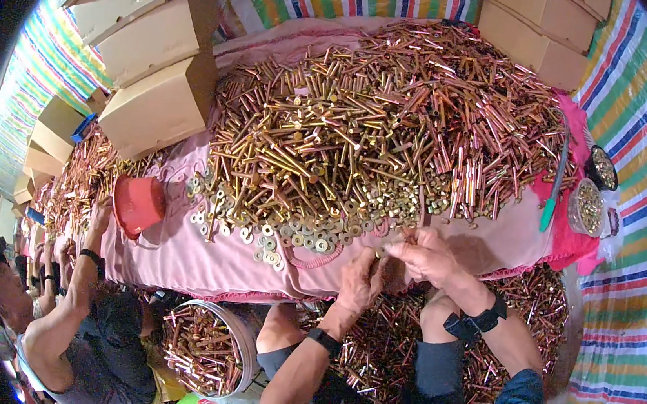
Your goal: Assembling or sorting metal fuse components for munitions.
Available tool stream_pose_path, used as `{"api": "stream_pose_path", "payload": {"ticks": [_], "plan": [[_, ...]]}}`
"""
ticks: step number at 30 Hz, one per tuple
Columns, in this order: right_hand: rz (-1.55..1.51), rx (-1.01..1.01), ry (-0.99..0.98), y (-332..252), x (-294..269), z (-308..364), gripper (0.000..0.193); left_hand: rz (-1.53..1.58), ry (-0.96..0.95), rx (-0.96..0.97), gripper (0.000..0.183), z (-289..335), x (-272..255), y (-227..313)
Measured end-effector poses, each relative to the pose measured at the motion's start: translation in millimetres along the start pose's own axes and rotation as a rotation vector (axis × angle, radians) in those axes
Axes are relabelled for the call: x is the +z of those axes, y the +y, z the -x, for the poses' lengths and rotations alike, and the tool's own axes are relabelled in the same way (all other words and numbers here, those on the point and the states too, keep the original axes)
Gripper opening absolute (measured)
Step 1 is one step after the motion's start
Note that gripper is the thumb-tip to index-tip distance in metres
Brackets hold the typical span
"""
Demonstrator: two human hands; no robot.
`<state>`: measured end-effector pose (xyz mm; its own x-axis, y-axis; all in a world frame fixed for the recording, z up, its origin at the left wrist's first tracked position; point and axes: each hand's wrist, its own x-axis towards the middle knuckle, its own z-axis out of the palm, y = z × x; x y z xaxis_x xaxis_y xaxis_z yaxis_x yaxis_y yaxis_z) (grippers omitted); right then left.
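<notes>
My left hand (361,279) and my right hand (429,258) are close together over the front edge of the pink cloth (237,272). The fingers of both are pinched. A small round metal piece like a washer (380,252) shows at the left fingertips; what the right fingers hold is too small to make out. Just beyond my hands lie flat washers (307,241) and small nuts (418,204). Behind these rises a large heap of brassy and coppery bolts (379,121).
A red tub (138,206) stands at the left, beside a co-worker's arm (79,279). Cardboard boxes (160,106) are stacked behind it. Below are a white bucket (247,344) of bolts and more loose bolts (382,358). A green-handled tool (548,214) and clear tub (588,206) lie right.
</notes>
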<state>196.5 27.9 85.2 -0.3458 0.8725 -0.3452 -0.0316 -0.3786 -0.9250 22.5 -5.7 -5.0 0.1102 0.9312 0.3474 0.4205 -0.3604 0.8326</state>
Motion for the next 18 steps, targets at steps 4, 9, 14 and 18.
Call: {"api": "stream_pose_path", "payload": {"ticks": [4, 9, 14, 18], "plan": [[0.024, 0.039, 0.092, 7, 5, -4, 0.024, 0.053, 0.057, 0.037, 0.016, -3, 4, 5], [0.189, -0.044, 0.197, -1, 4, 3, 0.039, 0.056, 0.079, 0.09, 0.013, -6, 4, 7], [0.113, -0.243, 0.221, -10, 5, 5, 0.051, 0.0, 0.041, 0.057, 0.011, -2, 5, -3], [0.146, -0.331, 0.158, -15, 23, 4, 0.054, -0.02, 0.059, -0.008, 0.017, -2, 4, 3]]}}
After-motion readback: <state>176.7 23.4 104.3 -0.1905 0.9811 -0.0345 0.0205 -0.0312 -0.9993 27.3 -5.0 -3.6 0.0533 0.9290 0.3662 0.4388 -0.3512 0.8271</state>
